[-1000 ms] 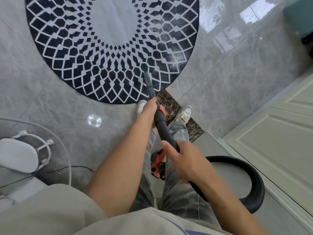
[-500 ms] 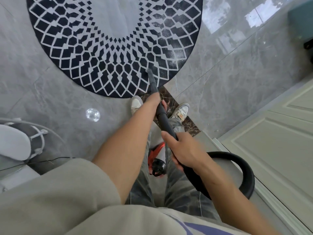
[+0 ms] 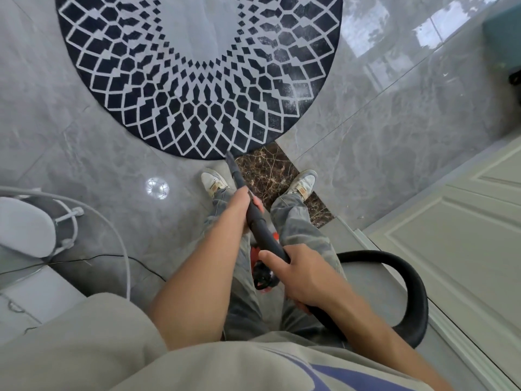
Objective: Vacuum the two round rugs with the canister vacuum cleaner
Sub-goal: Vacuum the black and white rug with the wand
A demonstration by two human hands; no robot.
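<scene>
Fingers (image 3: 257,204) of the left hand (image 3: 239,206) and right hand (image 3: 306,276) clench the wand (image 3: 265,235). The rug (image 3: 197,80) lies ahead of them, the hose (image 3: 408,292) loops behind them, and the nozzle (image 3: 232,165) reaches the rug's near edge.

Head-worn camera looks steeply down, close above hands (image 3: 282,249).

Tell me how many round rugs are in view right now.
1. The black-and-white round rug lies on the grey floor just ahead of the shoes, cut off by the top edge. Any second rug is outside this view.
</scene>
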